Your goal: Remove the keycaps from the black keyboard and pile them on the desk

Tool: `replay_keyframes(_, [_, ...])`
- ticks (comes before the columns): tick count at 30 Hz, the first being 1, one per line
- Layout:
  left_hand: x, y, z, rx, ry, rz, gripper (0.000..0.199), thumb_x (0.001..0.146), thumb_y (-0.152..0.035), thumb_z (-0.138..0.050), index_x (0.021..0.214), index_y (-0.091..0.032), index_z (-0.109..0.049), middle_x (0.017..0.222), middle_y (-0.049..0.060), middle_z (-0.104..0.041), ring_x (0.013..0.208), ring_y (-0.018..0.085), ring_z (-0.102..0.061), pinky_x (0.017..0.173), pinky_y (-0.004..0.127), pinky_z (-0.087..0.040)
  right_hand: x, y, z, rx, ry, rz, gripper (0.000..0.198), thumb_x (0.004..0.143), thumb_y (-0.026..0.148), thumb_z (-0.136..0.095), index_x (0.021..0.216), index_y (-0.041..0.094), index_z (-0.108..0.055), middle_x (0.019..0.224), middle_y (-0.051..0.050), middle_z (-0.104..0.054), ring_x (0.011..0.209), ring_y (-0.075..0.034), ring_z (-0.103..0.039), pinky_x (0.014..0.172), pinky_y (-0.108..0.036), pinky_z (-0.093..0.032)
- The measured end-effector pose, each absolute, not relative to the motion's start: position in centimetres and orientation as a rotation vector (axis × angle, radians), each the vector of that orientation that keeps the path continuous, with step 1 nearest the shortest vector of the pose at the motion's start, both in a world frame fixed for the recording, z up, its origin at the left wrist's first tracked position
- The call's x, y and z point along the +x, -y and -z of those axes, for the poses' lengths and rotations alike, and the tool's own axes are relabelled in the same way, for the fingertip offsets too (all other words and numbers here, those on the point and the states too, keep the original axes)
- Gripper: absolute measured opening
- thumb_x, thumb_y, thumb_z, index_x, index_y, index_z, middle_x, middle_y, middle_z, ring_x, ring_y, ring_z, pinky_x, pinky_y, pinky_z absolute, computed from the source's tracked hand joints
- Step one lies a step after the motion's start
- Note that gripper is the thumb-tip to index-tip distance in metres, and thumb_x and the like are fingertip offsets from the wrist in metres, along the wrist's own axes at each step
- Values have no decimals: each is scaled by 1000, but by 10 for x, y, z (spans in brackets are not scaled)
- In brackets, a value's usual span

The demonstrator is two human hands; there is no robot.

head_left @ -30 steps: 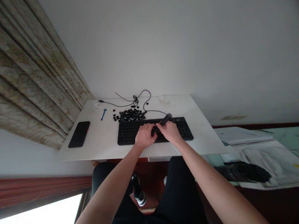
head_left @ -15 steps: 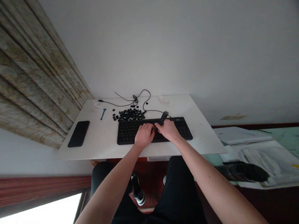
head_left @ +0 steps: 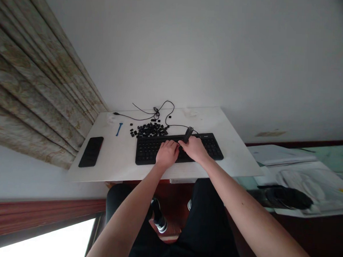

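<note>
The keyboard (head_left: 147, 152) is lying flat near the middle of the desk (head_left: 234, 156), its long side running roughly parallel to the front edge. The right hand (head_left: 195, 148) is grasping the brush (head_left: 188, 134) over the middle of the keyboard; the brush is tilting, with its upper end pointing away from the person. The left hand (head_left: 167, 154) is resting on the keyboard just left of the right hand, its fingers bending; whether it is gripping anything cannot be told. The two hands are covering the keys beneath them, and the lower end of the brush is hiding between them.

Behind the left part of the keyboard, the keycaps (head_left: 151, 130) are lying in a loose heap, with several single ones scattering around it. The cable (head_left: 156, 112) is running from the rear of the keyboard, looping toward the wall (head_left: 193, 49) and bunching in a tie; its plug (head_left: 116, 113) is lying near the left rear corner. The blue tool (head_left: 119, 129) is lying left of the heap, apart from it. The phone (head_left: 91, 152) is lying near the left edge. The curtain (head_left: 42, 60) is hanging at the left.
</note>
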State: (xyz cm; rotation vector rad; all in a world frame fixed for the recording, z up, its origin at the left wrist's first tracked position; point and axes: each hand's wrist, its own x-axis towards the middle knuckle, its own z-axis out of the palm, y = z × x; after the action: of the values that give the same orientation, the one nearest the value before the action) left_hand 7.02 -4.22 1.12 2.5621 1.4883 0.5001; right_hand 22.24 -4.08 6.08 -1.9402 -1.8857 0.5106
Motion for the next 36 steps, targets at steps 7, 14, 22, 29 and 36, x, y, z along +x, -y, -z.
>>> replay_keyframes(7, [70,43,-9,2570,-1451,-502,19,98,-30,-52,109,-20,-65,112,8,-65,106,25,-56,91,40,-45,229,39,-56,-1870,1909,-603,16,93,28,-63,90,15,-71,79,-10,-76,75,-24,-74,68,-29,-53])
replay_keyframes(14, [70,42,-9,2569,-1447,-465,23,100,-32,-49,109,-20,-66,115,9,-63,107,25,-55,91,41,-46,234,48,-51,-1613,2039,-602,11,92,27,-66,91,18,-73,87,-9,-77,78,-22,-74,74,-28,-54])
replay_keyframes(22, [70,41,-11,2575,-1392,-439,25,100,-30,-47,117,-23,-64,118,9,-62,109,27,-53,92,43,-45,237,70,-31,-1451,1947,-598,19,97,33,-56,103,20,-69,93,-7,-77,83,-21,-75,76,-29,-55])
replay_keyframes(29, [69,39,-11,2568,-1376,-397,24,98,-24,-49,118,-23,-62,117,9,-62,111,27,-52,93,43,-44,232,82,-21,-1432,1924,-436,22,98,35,-53,107,22,-68,108,-9,-76,98,-24,-74,89,-32,-54])
replay_keyframes(36, [70,39,-12,2530,-1371,-387,22,99,-22,-46,115,-24,-60,119,8,-63,112,26,-53,95,42,-43,230,88,-9,-1343,1913,-431,23,99,34,-51,110,23,-67,112,-9,-75,103,-23,-72,95,-35,-55])
